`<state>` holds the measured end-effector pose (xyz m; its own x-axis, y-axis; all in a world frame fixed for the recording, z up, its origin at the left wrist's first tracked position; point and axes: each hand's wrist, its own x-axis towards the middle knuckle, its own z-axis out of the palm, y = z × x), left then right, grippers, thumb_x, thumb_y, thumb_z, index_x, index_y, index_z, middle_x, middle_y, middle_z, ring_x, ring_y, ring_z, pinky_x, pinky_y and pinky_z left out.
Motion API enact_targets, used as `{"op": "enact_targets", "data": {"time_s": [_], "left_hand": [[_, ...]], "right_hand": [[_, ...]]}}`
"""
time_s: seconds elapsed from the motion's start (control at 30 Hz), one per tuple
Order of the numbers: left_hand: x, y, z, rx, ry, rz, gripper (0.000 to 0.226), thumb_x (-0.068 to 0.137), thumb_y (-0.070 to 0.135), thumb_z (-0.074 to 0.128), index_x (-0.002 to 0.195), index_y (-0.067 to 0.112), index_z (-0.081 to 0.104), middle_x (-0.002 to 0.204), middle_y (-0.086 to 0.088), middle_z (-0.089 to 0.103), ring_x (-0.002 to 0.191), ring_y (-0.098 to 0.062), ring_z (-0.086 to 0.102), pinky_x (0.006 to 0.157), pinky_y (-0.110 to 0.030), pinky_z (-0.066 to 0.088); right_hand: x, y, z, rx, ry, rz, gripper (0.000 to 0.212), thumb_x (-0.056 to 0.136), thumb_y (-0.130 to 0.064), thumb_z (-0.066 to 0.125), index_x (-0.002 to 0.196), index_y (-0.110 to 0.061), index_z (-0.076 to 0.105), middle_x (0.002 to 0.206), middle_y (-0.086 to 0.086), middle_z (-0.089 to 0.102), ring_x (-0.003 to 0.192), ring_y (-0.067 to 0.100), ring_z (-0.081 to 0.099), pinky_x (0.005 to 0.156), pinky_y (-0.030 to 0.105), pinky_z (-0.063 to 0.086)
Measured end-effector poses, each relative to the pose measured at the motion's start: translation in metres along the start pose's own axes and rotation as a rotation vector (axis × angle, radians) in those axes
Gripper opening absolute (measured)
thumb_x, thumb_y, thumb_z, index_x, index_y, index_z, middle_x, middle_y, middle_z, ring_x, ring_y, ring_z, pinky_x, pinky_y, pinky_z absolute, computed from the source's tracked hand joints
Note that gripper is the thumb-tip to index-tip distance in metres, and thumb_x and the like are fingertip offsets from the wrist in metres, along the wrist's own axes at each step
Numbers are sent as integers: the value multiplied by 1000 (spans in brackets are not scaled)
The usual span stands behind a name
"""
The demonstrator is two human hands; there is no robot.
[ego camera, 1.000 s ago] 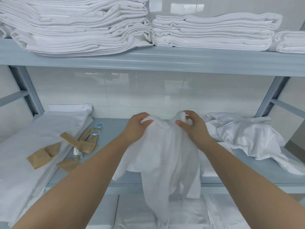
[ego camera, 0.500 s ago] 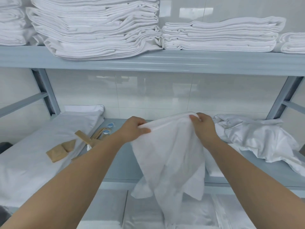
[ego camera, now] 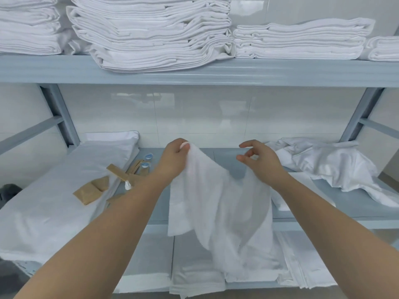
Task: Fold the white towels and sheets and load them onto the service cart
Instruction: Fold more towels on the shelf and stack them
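Observation:
A white towel [ego camera: 218,203] hangs in front of the grey middle shelf [ego camera: 356,201]. My left hand [ego camera: 174,160] grips its top corner. My right hand [ego camera: 259,162] hovers to the right with thumb and fingers spread and holds nothing; the towel's edge sags below its wrist. The cloth drapes down past the shelf's front edge. A crumpled white sheet [ego camera: 328,165] lies on the shelf to the right.
Folded white linen stacks [ego camera: 151,33] fill the top shelf. A white pillow [ego camera: 64,190] lies at the left with brown paper packets [ego camera: 92,188] and small bottles [ego camera: 145,166] beside it. Flat folded sheets [ego camera: 194,266] sit on the lower shelf.
My right hand has let go of the towel's top edge and opened. The towel now hangs from my left hand alone and has swung down to the right.

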<state>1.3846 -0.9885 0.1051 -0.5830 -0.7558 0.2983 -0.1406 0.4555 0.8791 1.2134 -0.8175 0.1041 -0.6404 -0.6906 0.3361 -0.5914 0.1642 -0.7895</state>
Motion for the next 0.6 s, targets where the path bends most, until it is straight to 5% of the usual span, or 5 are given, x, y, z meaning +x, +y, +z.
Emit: {"op": "enact_targets", "data": {"time_s": [0.1,0.2,0.3,0.4,0.6], "left_hand": [[-10,19,18,-122,-166,-36,16,91,10,49,84,18,61,86,6,59,79,-9,52,59,-11,39],[-26,29,29,-154,-393,-26,13,80,30,57,90,37,63,107,10,61,92,-5,54,74,-17,40],[-38,32,37,-108,-562,46,18,82,48,65,100,45,62,92,27,62,87,5,57,72,-10,40],[-41,34,44,-69,-508,82,16,90,35,65,97,21,66,95,17,65,93,-1,58,75,-16,41],[-44,49,42,-111,-393,199,18,93,19,62,78,12,59,66,1,50,52,-13,35,48,-22,28]], "right_hand": [[-11,-24,1,12,-63,-121,8,96,-19,56,98,-19,64,64,0,60,48,2,44,45,11,32],[-19,-43,4,41,-62,-214,18,99,-12,47,101,-18,63,65,-4,58,54,0,46,52,10,34],[-25,-51,7,65,-55,-243,20,97,-10,47,102,-22,62,71,-3,58,65,4,54,59,10,39],[-31,-48,6,133,-80,-219,17,93,-12,58,102,-26,61,78,-2,57,60,9,55,58,14,41],[-44,-21,-12,237,-145,-77,29,82,-19,74,105,-31,60,76,-7,55,65,3,50,60,13,39]]}}
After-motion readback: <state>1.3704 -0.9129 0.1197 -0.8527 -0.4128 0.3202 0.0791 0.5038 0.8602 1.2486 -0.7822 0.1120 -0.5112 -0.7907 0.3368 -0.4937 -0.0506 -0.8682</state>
